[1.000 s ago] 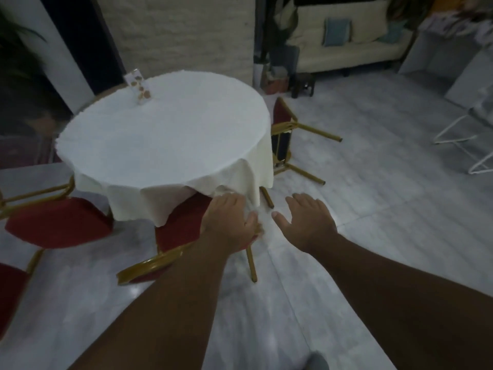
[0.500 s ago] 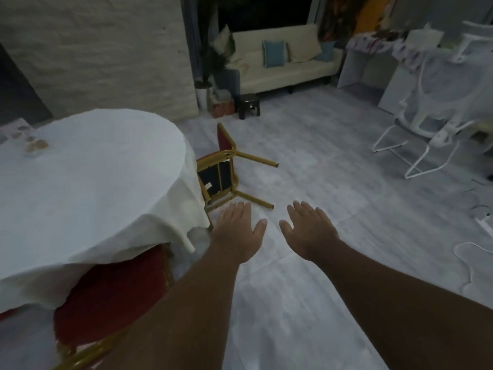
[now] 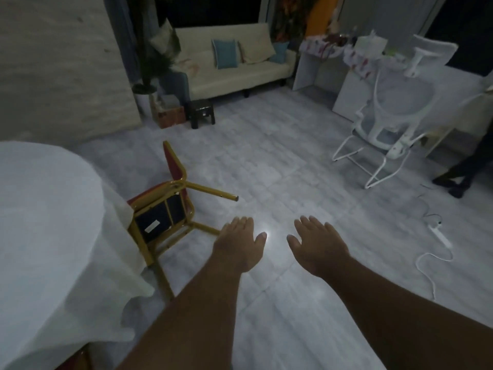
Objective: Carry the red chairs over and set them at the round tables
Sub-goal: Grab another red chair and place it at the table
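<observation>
1. Grey tiled floor filled the room, dim, with a bright glint on it between the two hands.
2. Nearest, the left hand and right hand were stretched forward, palms down, fingers spread wide and holding nothing; they looked readied for a grab, not a carry.
3. At the near left, the round table stood under a white cloth whose hem hung low; a sliver of red at the bottom edge may have been a chair tucked beneath it, though I could not be sure.
4. Just beyond the left hand, a red chair lay tipped on its side against the cloth, its dark underside and gold legs facing the camera. It probably needed righting before it could be set at the table.
5. Farther right, a white office chair stood well apart, with a power strip and its cord on the floor nearer by, a trip risk.
6. Farthest back, a cream sofa sat against the wall.
</observation>
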`<act>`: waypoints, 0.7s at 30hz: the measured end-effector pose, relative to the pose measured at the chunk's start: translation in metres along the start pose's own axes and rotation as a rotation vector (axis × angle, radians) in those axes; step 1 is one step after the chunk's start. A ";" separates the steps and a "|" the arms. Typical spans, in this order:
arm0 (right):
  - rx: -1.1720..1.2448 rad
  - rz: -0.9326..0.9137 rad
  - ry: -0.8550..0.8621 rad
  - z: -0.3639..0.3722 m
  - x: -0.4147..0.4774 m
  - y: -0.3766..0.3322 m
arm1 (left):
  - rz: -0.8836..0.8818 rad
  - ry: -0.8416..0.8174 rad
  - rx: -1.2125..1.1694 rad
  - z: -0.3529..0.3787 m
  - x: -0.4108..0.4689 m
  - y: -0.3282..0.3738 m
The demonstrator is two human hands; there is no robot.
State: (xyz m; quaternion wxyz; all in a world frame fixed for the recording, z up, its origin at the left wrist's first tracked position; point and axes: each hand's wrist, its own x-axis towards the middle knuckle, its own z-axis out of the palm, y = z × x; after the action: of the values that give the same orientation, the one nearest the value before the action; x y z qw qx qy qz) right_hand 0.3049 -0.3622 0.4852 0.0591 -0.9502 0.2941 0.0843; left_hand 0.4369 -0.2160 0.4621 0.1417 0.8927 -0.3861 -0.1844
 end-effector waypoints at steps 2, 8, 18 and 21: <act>0.008 0.020 -0.014 -0.011 0.035 0.012 | 0.020 0.004 0.018 -0.006 0.043 0.006; 0.095 0.058 -0.007 -0.024 0.146 0.057 | 0.113 -0.042 0.103 -0.008 0.170 0.039; 0.089 -0.081 -0.074 -0.050 0.346 0.164 | -0.071 -0.048 0.091 -0.037 0.378 0.079; 0.018 -0.148 -0.094 -0.062 0.418 0.187 | -0.165 -0.009 0.020 -0.053 0.432 0.077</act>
State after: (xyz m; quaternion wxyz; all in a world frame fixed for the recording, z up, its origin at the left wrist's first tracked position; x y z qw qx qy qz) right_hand 0.5458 -0.7547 0.4526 0.0876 -0.9637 0.2209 0.1217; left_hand 0.6852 -0.5819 0.4451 0.1151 0.9220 -0.3136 -0.1957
